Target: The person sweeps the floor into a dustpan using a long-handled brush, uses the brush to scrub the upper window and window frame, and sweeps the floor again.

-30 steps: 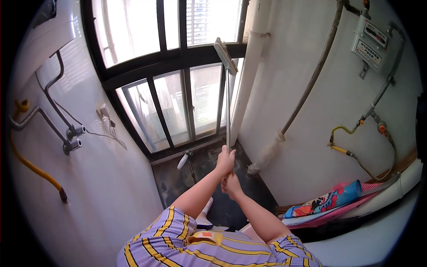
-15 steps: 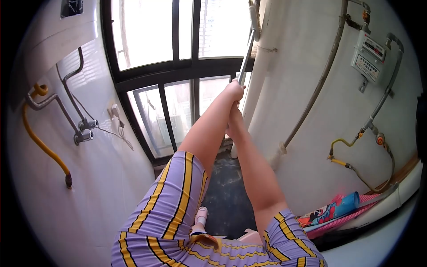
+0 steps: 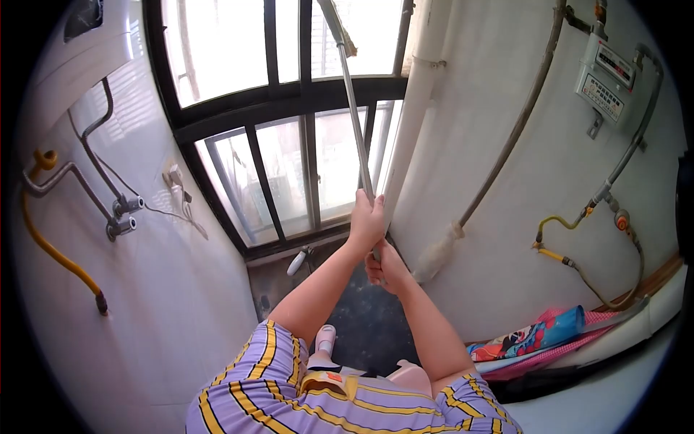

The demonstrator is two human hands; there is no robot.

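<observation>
Both hands grip the slim metal pole of a long-handled flat mop (image 3: 354,108). My left hand (image 3: 368,219) is closed around the pole, higher up. Just below it, my right hand (image 3: 387,268) is wrapped around the lower end. The pole slants up and slightly left, away from me. Its flat head (image 3: 337,29), with a brownish pad edge, is in front of the upper panes of the dark-framed window (image 3: 289,94); whether it touches the glass I cannot tell. The top of the head runs out of view.
A white pipe (image 3: 416,116) stands right of the window. A gas meter (image 3: 606,83) and pipes hang on the right wall. Valves with hoses (image 3: 124,217) and a socket with a plug (image 3: 176,177) are on the left wall. Colourful bags (image 3: 535,340) lie lower right. The floor (image 3: 369,325) is dark.
The mop head has swung left from the window's right edge to across the upper panes. Both hands have come lower and closer to me, still on the pole.
</observation>
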